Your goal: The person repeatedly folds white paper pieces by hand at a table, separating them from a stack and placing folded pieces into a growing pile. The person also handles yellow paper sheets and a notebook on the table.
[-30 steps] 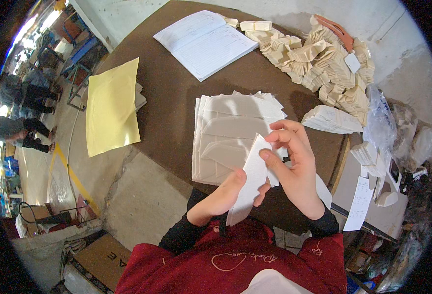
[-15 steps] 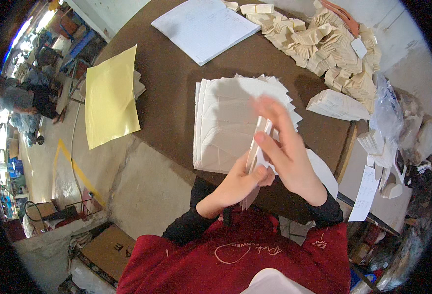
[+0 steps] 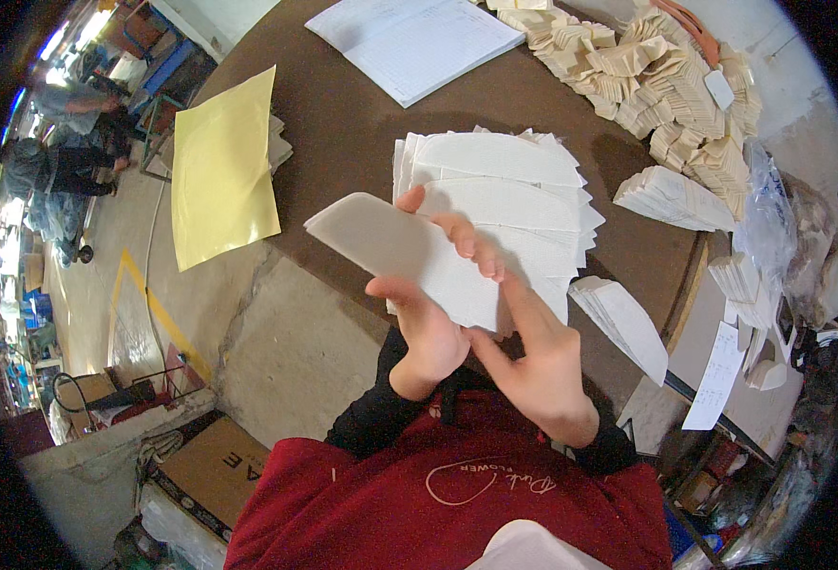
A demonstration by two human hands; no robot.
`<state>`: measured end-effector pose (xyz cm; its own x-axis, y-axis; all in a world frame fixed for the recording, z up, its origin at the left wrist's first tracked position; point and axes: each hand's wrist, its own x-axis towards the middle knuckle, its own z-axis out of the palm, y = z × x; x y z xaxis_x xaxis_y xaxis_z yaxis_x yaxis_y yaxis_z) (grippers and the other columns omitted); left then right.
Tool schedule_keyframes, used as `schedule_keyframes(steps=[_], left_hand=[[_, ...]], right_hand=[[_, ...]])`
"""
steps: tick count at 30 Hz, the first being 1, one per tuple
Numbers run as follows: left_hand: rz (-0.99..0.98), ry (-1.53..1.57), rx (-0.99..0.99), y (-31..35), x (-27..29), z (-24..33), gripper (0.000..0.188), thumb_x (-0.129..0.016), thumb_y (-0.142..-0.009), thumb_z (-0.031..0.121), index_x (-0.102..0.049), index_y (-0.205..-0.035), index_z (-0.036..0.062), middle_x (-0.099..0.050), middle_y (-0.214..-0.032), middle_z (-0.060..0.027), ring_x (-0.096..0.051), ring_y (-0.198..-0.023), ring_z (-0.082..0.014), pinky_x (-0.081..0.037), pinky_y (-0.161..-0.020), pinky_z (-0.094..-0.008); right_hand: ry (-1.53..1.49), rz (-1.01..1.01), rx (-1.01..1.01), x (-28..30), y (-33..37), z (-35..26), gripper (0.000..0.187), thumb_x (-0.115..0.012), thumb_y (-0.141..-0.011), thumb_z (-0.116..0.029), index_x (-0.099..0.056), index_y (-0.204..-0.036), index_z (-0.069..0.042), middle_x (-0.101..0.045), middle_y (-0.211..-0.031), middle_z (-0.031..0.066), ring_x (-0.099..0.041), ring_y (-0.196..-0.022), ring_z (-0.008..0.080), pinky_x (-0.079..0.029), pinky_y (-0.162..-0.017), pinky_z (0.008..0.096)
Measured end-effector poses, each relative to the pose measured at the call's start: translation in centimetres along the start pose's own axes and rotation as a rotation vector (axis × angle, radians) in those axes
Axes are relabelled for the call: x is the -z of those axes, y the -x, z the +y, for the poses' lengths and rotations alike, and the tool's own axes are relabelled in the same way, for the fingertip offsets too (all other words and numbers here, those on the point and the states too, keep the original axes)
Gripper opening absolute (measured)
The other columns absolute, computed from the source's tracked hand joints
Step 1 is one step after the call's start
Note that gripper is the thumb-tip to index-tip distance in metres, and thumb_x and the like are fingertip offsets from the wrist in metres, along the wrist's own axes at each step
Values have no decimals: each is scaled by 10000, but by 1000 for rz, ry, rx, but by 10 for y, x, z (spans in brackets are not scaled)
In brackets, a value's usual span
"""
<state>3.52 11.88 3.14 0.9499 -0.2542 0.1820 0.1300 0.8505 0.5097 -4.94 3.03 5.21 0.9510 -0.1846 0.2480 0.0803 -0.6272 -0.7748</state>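
A thin stack of white cut pieces (image 3: 390, 242), long with a rounded end, is tilted in front of me above the table. My left hand (image 3: 427, 334) is closed around it, thumb on the near side and fingertips showing over the far edge. At the stack's lower right end, my right hand (image 3: 544, 366) grips the edge between thumb and fingers. Behind lies a fanned pile of similar white curved pieces (image 3: 509, 157), partly covered by the held stack and my fingers. Another white curved bundle (image 3: 623, 323) rests just right of my right hand.
The brown table (image 3: 314, 142) carries an open notebook (image 3: 414, 43), a yellow sheet (image 3: 224, 171) at its left edge, and a heap of cream folded bundles (image 3: 661, 85) at the far right. A white bundle (image 3: 676, 199), plastic bag (image 3: 771, 209) and paper slip (image 3: 714, 375) are on the right.
The stack was held upright and edge-on between my hands; now it is tipped leftward with its broad face showing. My right hand has moved down to its lower end.
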Motion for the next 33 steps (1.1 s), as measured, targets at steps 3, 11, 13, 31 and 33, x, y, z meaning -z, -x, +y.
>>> schedule_keyframes(steps=[3, 11, 13, 31, 33], left_hand=[[40, -141, -30, 3, 3, 6, 984, -375, -751, 829, -251, -1425, 122, -484, -892, -62, -537, -719, -191, -480, -657, -367], [151, -150, -60, 3, -2, 15, 930, -420, -770, 806, -282, -1391, 128, -461, -828, -59, -505, -660, -177, -461, -602, -358], [171, -156, -137, 1, -2, 17, 879, -445, -791, 780, -305, -1374, 138, -441, -785, -44, -474, -616, -165, -435, -563, -336], [195, -4, 100, 3, 45, 83, 927, -425, -869, 717, -199, -1503, 80, -508, -912, -76, -393, -629, -89, -322, -544, -231], [149, -63, 196, -2, 45, 78, 840, -464, -907, 629, -231, -1485, 66, -501, -906, -70, -398, -647, -84, -328, -563, -230]], right_hand=[[124, 24, 134, -5, 0, -2, 581, -779, -743, -124, -538, -1219, 107, -650, -940, 221, -677, -733, 300, -534, -593, 333], [135, -52, 182, -9, -2, -1, 613, -774, -760, -248, -539, -1226, 73, -614, -1153, 235, -669, -900, 335, -556, -718, 380], [-41, 23, 175, -9, -5, -6, 623, -773, -759, -245, -534, -1248, 60, -557, -1248, 252, -614, -1052, 356, -530, -817, 411], [353, -127, -183, 3, -22, 18, 445, -765, -734, -90, -534, -1099, 15, -528, -1094, 157, -530, -1048, 331, -441, -889, 398], [356, -116, -213, 3, -25, 18, 418, -763, -733, -86, -542, -1076, 6, -553, -1034, 149, -553, -993, 329, -453, -851, 400]])
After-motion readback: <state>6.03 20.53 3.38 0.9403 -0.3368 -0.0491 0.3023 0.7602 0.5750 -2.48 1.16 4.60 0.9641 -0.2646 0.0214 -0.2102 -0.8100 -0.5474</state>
